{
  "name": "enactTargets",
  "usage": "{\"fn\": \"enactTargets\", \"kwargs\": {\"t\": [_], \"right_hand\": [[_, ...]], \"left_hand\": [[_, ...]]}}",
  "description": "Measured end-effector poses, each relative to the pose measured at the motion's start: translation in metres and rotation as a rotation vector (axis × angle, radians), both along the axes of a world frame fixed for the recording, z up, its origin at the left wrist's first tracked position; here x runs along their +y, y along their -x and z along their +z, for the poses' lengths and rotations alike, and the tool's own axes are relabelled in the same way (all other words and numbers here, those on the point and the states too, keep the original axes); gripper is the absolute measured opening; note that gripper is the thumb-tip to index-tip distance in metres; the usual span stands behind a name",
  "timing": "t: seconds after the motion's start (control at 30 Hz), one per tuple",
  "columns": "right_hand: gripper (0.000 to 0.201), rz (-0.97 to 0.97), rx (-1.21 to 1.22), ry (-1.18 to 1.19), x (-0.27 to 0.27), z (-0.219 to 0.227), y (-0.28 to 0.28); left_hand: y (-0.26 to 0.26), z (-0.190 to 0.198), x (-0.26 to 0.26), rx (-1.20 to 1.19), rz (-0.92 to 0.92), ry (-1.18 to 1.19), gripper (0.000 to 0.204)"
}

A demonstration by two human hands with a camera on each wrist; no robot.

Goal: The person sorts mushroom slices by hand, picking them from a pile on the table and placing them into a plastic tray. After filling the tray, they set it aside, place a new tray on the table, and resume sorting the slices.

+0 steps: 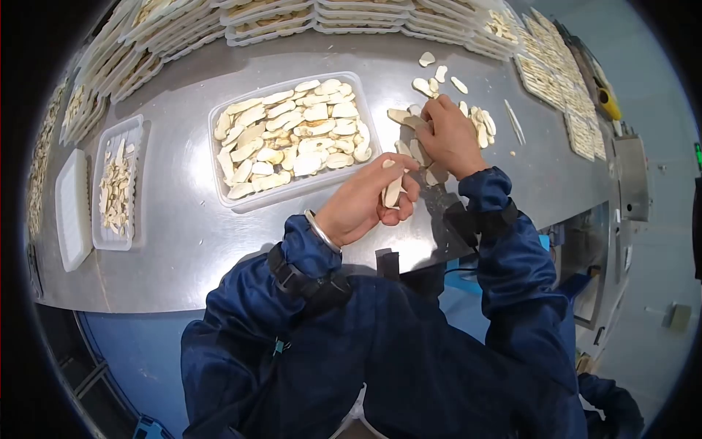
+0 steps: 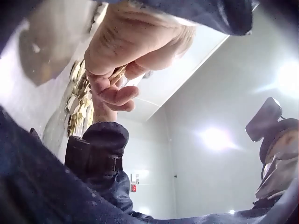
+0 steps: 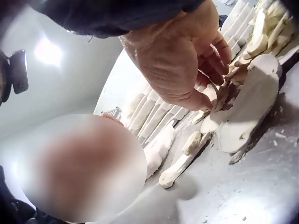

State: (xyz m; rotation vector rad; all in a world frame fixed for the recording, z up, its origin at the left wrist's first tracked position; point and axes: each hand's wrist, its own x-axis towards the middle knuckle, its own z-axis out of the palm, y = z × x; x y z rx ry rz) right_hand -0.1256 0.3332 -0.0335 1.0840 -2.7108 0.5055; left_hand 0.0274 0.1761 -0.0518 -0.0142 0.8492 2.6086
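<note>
My left hand (image 1: pixel 363 199) holds pale mushroom slices (image 1: pixel 392 193) between curled fingers, just off the near right corner of a large clear tray. The left wrist view shows the slice edges (image 2: pixel 117 74) poking out between thumb and fingers. That large tray (image 1: pixel 307 183) is lined with mushroom slices in overlapping rows. To the right, my right hand (image 1: pixel 451 137) reaches down to loose slices on the steel table, palm downward. In the right wrist view, its thumb and fingers pinch a slice (image 3: pixel 212 95) beside a broad, flat slice (image 3: pixel 254 102).
More loose slices (image 1: pixel 481 126) lie right of my right hand, near a thin white strip (image 1: pixel 514 121). A small tray of pieces (image 1: pixel 113 241) and a white tray on edge (image 1: pixel 72 212) stand at left. Stacked filled trays (image 1: pixel 274 31) line the back of the steel table (image 1: pixel 175 271).
</note>
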Motion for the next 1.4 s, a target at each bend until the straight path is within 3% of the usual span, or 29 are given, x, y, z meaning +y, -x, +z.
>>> {"fn": "enactTargets", "kwargs": {"t": [0.03,0.13,0.23,0.37,0.47,0.57,0.67,0.8,0.93,1.17,1.37,1.4], "right_hand": [[0.016,0.005,-0.006,0.021,0.002,0.0,0.001],[0.015,-0.121,-0.284,0.203,0.022,0.031,-0.008],[0.018,-0.146,-0.312,0.336,0.048,0.033,-0.008],[0.019,-0.022,-0.267,0.299,0.058,0.035,-0.012],[0.017,-0.065,-0.416,0.364,0.055,0.027,-0.013],[0.014,-0.103,-0.187,0.059,0.048,0.031,-0.01],[0.011,0.019,0.156,0.104,0.026,0.031,-0.008],[0.026,-0.104,-0.087,-0.181,-0.007,0.025,0.003],[0.031,-0.088,-0.033,-0.273,-0.016,0.014,0.013],[0.017,-0.08,0.189,-0.186,-0.009,0.002,0.012],[0.018,-0.205,0.169,-0.03,0.012,0.006,0.02],[0.017,-0.219,0.065,0.055,0.017,0.01,0.019]], "left_hand": [[0.0,-0.001,-0.002,0.008,-0.014,-0.048,0.027],[0.0,0.01,-0.001,-0.008,0.013,0.115,0.03],[-0.001,0.006,0.001,-0.005,-0.025,0.108,0.03],[0.001,0.003,-0.001,0.005,-0.019,0.119,0.028],[0.002,0.004,-0.002,-0.026,-0.003,0.067,0.03],[0.001,0.013,0.003,-0.106,0.06,0.122,0.03],[0.0,0.017,0.004,-0.073,0.059,0.175,0.026],[0.003,-0.001,-0.002,0.052,0.015,0.145,0.027],[0.002,0.001,-0.002,0.062,0.064,0.155,0.033],[0.005,-0.003,-0.001,0.057,0.132,-0.154,0.048],[0.004,0.005,-0.003,0.094,0.125,-0.148,0.044],[0.004,0.006,-0.002,0.087,0.136,-0.094,0.042]]}}
